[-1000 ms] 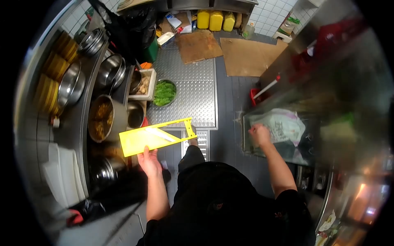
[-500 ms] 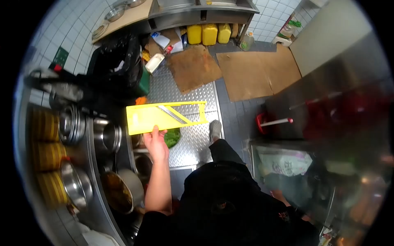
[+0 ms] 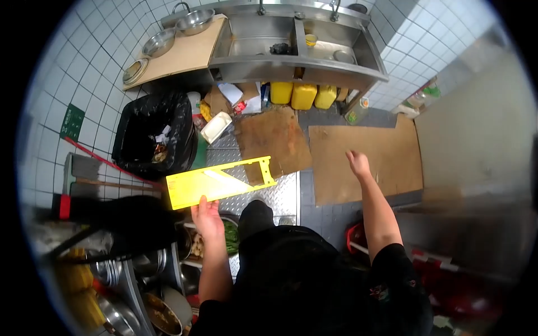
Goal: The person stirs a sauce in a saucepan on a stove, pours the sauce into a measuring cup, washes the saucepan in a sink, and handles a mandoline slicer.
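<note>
A flat yellow slicer [image 3: 210, 182] with a slanted blade and an open frame at its right end is held out over the floor. My left hand [image 3: 208, 220] grips its lower edge, the thumb on top and the other fingers partly underneath. To the right, my right hand [image 3: 357, 163] is raised above the brown cardboard on the floor. Its fingers are bent close together, and whether anything small is between them cannot be made out.
A steel double sink [image 3: 336, 70] spans the far wall, with yellow jugs [image 3: 303, 96] below. Left are a black-lined bin [image 3: 182, 123] and a board [image 3: 188, 53] with steel bowls. Cardboard [image 3: 386, 162] lies on the floor. Shelves with pots [image 3: 178, 302] stand lower left.
The view has moved forward towards the sink, and the shelves have dropped lower left. My right hand, mostly out of sight half a second ago, is raised again. The slicer stays in my left hand.
</note>
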Demonstrator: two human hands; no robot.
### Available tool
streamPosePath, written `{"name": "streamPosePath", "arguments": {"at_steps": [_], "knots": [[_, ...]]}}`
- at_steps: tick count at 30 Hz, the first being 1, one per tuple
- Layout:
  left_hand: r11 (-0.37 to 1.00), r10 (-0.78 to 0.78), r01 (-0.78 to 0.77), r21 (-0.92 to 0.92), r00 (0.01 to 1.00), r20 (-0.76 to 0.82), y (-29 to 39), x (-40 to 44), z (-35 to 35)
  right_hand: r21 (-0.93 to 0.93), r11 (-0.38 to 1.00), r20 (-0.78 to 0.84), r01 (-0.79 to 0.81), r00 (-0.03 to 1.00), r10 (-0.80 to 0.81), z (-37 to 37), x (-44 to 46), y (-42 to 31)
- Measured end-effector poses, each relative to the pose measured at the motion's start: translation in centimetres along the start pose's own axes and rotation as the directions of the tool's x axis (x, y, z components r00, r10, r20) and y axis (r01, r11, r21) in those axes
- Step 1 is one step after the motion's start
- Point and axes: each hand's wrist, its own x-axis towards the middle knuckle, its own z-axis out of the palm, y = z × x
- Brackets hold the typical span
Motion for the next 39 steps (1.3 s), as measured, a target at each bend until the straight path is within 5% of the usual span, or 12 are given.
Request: {"name": "streamPosePath", "arguments": {"at_steps": [3,10,18,22,32,39], "knots": [[0.999,0.017,-0.016,-0.029,0.999,0.033,-1.0,7.3,5.3,0.249,0.955,-0.123,0.159,0.984,-0.131,-2.1,11.4,-13.2],[0.998,0.062,-0.065,0.010,0.982,0.180,-3.5,29.3,22.7,0.528,0.842,0.046,0.113,0.986,-0.161,-1.1,28.5,-25.3],[0.963,0.147,-0.206,0.172,0.941,0.306,-5.1,49.8,40.8,0.490,0.867,0.107,0.093,0.980,-0.165,-0.6,45.9,-31.4],[0.969,-0.031,-0.037,0.245,0.963,0.268,-9.9,59.1,44.8,0.278,0.914,0.075,0.296,0.942,-0.328,3.5,57.9,-32.0],[0.928,-0.234,0.194,0.319,0.968,0.093,-22.4,77.2,51.1,0.230,0.841,0.069,0.490,0.854,-0.516,19.9,91.0,-37.9],[0.900,-0.334,0.309,0.308,0.942,0.031,-28.6,85.4,53.4,0.285,0.873,0.071,0.395,0.900,-0.430,27.0,102.8,-43.8]]}}
